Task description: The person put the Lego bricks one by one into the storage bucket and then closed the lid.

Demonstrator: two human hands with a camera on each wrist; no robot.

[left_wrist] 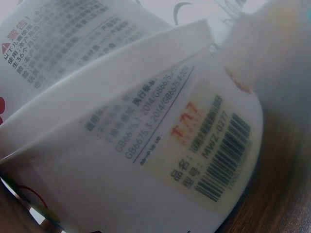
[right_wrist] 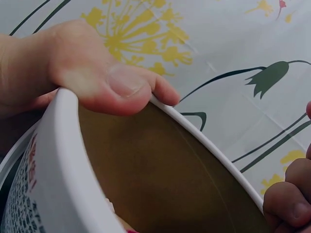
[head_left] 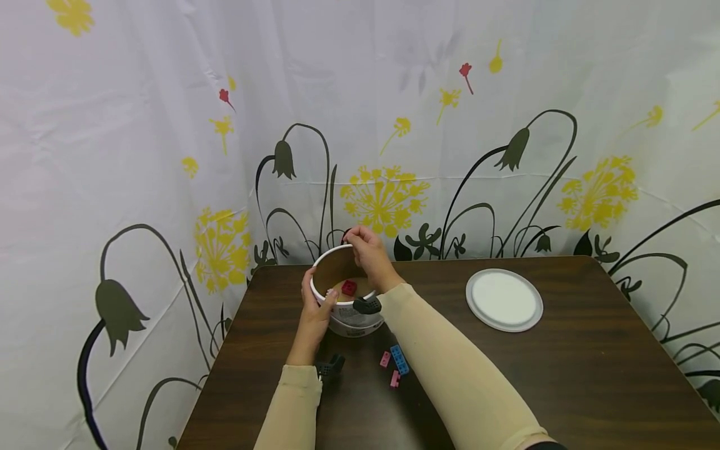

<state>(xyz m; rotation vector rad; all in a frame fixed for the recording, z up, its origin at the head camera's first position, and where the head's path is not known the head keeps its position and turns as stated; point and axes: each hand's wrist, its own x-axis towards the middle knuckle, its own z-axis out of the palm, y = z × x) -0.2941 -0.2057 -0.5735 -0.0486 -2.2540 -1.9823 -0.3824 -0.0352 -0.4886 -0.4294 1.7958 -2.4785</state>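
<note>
Tilted toward me in the head view, a round white tub (head_left: 342, 311) shows its brown inside, where a red toy brick (head_left: 349, 287) lies. My left hand (head_left: 314, 312) grips the tub's left side, thumb over the near rim. At the far right rim is my right hand (head_left: 372, 257). Its thumb (right_wrist: 124, 94) reaches over the opening and a fingertip lies at the rim's outer side, so it pinches the edge. The left wrist view shows the tub's printed wall with a barcode label (left_wrist: 209, 150) and a second white rim (left_wrist: 97, 87) lower down.
In front of the tub, a blue toy brick (head_left: 400, 360) lies beside a pink brick (head_left: 385, 359) and another pink brick (head_left: 395, 379). A round white lid (head_left: 504, 300) rests farther right on the brown table (head_left: 585, 375). A flowered curtain (head_left: 371, 94) hangs behind.
</note>
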